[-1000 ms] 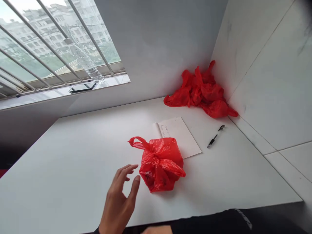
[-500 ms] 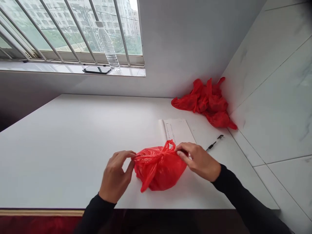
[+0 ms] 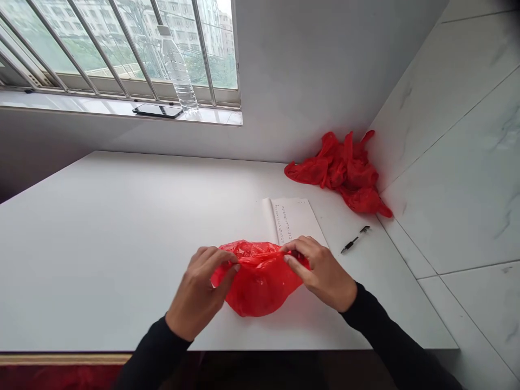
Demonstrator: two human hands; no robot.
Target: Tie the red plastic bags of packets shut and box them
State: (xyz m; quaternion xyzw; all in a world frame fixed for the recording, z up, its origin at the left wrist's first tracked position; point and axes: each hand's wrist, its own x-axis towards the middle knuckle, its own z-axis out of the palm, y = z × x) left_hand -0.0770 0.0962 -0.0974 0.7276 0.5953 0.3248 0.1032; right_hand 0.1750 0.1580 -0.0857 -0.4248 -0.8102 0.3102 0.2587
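A red plastic bag (image 3: 258, 292) rests on the white table near its front edge, bulging with contents I cannot make out. My left hand (image 3: 205, 287) pinches the gathered top of the bag on its left side. On the right side, my right hand (image 3: 319, 271) grips the same upper edge between thumb and fingers. Between the two hands the plastic is bunched into a creased band. Just behind the bag lies an open notebook (image 3: 298, 219) with written columns, its lower part hidden by the bag and my right hand.
A black pen (image 3: 355, 240) lies right of the notebook. Crumpled red bags (image 3: 345, 173) are heaped in the back right corner, against the tiled wall (image 3: 459, 162). On the windowsill stand a clear water bottle (image 3: 179, 70) and, lying flat, a phone (image 3: 158, 111). The table (image 3: 122, 244) extends left.
The knotted loop and the hanging tail on top of the bag no longer show. Both hands have come closer together, and the bag's top now lies as a loose gathered band.
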